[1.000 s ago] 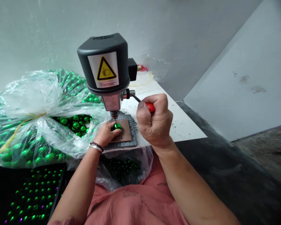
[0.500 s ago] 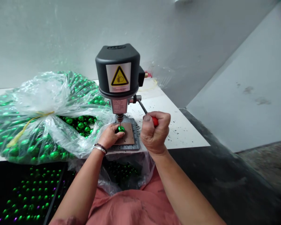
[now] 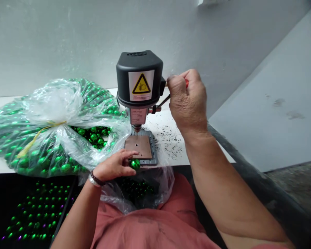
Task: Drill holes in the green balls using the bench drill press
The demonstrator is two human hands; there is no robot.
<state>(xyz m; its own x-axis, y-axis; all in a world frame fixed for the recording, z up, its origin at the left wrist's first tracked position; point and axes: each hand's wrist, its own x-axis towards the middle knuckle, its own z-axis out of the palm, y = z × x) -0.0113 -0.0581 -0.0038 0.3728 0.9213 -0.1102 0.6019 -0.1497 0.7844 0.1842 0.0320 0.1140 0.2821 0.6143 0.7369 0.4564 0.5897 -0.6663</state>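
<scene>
A black drill press (image 3: 140,79) with a yellow warning label stands on the white table. Its lever is raised, and my right hand (image 3: 188,100) is wrapped round the lever's red knob (image 3: 187,83). The thin drill bit (image 3: 137,135) points down over a brown board (image 3: 142,152) with a small hole, on the grey base. At the board's front edge is my left hand (image 3: 116,166), its thumb and fingers spread. A shiny green ball (image 3: 135,164) is just beyond its fingertips, above the lap bag.
A big clear plastic bag (image 3: 54,107) of green balls, tied with yellow string, covers the table's left side. An open plastic bag (image 3: 166,183) with green balls hangs at my lap. Rows of small balls (image 3: 38,211) lie lower left. Dark shavings (image 3: 168,138) litter the table.
The lever has swung up with my right hand. My left hand has drawn the green ball off the board toward me and its fingers have opened. The bit is clear of the ball.
</scene>
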